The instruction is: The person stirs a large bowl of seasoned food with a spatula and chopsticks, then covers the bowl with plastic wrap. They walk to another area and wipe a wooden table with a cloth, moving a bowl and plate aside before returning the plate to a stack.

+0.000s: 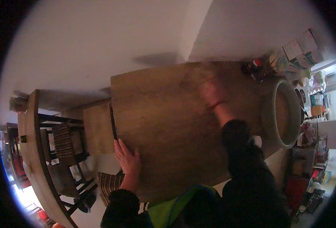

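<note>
A brown wooden table (164,125) spreads out in front of me. My left hand (128,157) rests at its left edge, fingers stretched out, with nothing in it. Reaching toward the table's far side is my right hand (210,91), with a dark red band at the wrist. Motion smears its fingers. A pale brownish blur shows just beyond them, and I cannot make out whether it is something held.
At the right end stands a large round tub (275,114) with a pale rim. Behind it are a dark bottle with a red cap (256,62) and stacked cartons (299,49). A wall (111,38) borders the far edge. Another table (33,152) and striped-seat stools (64,138) are left.
</note>
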{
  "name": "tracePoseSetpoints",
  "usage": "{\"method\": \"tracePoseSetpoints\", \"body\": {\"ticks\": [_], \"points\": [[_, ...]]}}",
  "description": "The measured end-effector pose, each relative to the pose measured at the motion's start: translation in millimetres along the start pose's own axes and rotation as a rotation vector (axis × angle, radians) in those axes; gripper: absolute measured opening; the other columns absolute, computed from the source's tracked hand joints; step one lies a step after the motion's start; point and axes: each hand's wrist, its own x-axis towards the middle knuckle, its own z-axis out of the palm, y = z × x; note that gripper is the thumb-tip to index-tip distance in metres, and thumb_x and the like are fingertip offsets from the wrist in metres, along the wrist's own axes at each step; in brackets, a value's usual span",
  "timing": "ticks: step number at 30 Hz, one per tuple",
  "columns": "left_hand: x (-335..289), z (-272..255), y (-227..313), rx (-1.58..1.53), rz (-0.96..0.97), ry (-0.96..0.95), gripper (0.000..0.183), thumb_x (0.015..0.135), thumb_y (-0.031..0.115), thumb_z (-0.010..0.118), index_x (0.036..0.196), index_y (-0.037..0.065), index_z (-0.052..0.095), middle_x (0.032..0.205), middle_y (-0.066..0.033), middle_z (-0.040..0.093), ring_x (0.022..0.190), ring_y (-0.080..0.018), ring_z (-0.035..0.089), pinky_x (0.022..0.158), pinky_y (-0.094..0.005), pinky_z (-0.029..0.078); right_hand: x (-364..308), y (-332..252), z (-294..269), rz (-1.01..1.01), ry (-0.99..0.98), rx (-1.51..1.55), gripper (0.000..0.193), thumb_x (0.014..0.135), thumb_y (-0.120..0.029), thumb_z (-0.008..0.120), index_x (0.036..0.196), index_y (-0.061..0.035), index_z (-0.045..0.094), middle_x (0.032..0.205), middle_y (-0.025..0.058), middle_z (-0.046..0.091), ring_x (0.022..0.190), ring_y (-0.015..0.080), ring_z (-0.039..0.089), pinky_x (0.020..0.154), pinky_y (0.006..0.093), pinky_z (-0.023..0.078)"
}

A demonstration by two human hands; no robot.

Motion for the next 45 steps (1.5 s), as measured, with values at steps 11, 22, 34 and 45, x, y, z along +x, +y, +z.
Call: {"method": "tracePoseSetpoints", "body": {"ticks": [11, 22, 34, 45], "points": [[-7, 16, -20, -0.054, -0.007, 0.003, 0.067, 0.087, 0.021, 0.058, 0.142, 0.004, 0.022, 0.146, -0.0226, 0.022, 0.133, -0.0388, 0.026, 0.107, -0.0442, 0.027, -98, -143, -1, 0.213, -0.105, -0.099, 0.026, 0.081, -0.024, 0.052, 0.098, -0.0075, 0.064, 0.095, 0.0223, 0.061, 0.085, 0.0404, 0.058, 0.067, 0.0528, 0.046], [-15, -3, 10, -0.021, 0.171, -0.023, 0.063, 0.086, 0.018, 0.057, 0.141, 0.007, 0.028, 0.145, -0.0204, 0.024, 0.132, -0.0351, 0.027, 0.108, -0.0464, 0.026, -342, -189, -94, -0.149, -0.332, 0.321, 0.053, 0.075, -0.033, 0.068, 0.123, -0.0177, 0.051, 0.137, 0.0181, 0.037, 0.13, 0.0373, 0.031, 0.099, 0.0532, 0.031], [-98, 53, 399, -0.191, 1.18, -0.556, 0.086, 0.066, 0.023, 0.076, 0.14, 0.023, 0.032, 0.14, -0.0213, 0.031, 0.127, -0.039, 0.034, 0.1, -0.0481, 0.036, -341, -130, -124, -0.254, -0.196, 0.363, 0.039, 0.076, -0.031, 0.064, 0.111, -0.0154, 0.058, 0.127, 0.0101, 0.049, 0.116, 0.0317, 0.046, 0.092, 0.0485, 0.038], [4, 54, 356, -0.119, 0.714, -0.338, 0.054, 0.075, 0.013, 0.064, 0.125, 0.016, 0.047, 0.118, -0.0171, 0.048, 0.108, -0.0362, 0.05, 0.084, -0.0442, 0.049, -290, 30, -157, 0.114, -0.101, 0.155, 0.035, 0.081, -0.026, 0.06, 0.112, -0.01, 0.058, 0.125, 0.0127, 0.051, 0.114, 0.033, 0.049, 0.085, 0.0456, 0.042]]}}
